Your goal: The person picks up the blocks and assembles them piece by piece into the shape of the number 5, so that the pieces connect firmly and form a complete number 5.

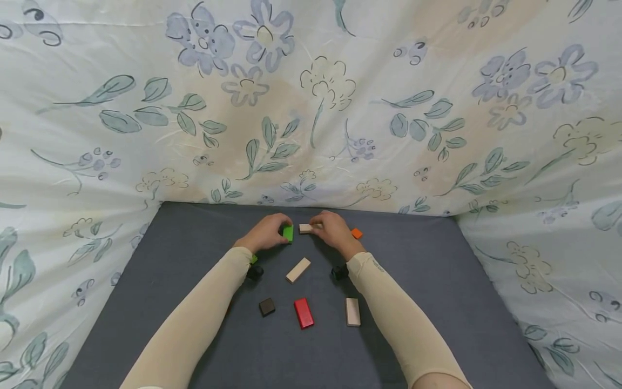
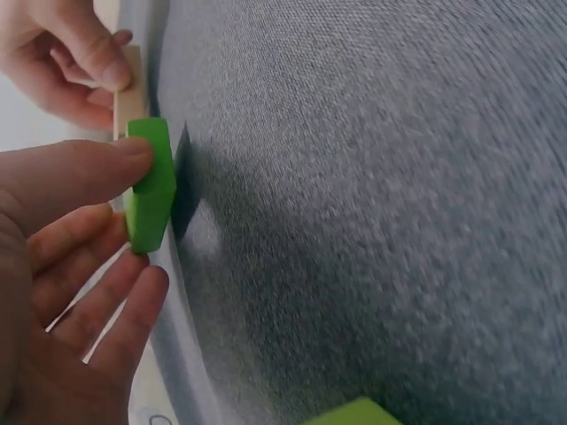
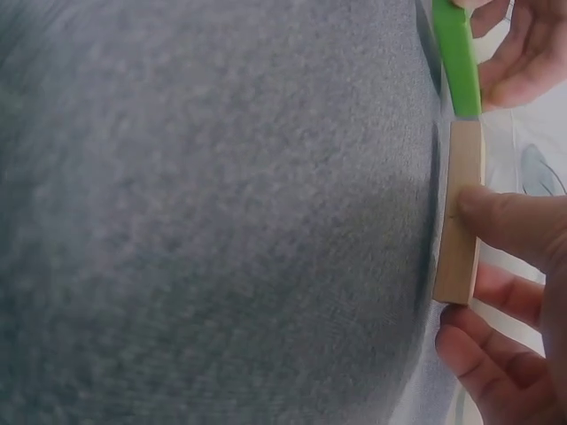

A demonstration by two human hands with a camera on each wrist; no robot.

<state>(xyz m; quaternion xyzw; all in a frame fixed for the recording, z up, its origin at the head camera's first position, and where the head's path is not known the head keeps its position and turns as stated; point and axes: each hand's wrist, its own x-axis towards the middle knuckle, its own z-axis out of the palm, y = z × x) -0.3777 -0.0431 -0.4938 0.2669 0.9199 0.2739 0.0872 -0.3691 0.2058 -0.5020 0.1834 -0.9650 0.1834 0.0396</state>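
In the head view my left hand (image 1: 265, 233) pinches a green block (image 1: 288, 233) near the far side of the cloth. The left wrist view shows the thumb on one face of this green block (image 2: 152, 186) and fingers behind it. Just to the right, my right hand (image 1: 333, 229) holds a plain wooden block (image 1: 305, 229) lengthwise. Seen from the right wrist, the thumb presses the middle of the wooden block (image 3: 458, 217), with fingers behind and at its lower end. One end of the wooden block points at the green block; whether they touch I cannot tell.
An orange block (image 1: 357, 233) lies right of my right hand. Nearer are a wooden block (image 1: 298, 270), a dark brown block (image 1: 266, 307), a red block (image 1: 303, 313) and another wooden block (image 1: 352, 312). A second green block (image 1: 254, 259) is partly hidden by the left wrist. Floral fabric (image 1: 311, 108) hangs behind.
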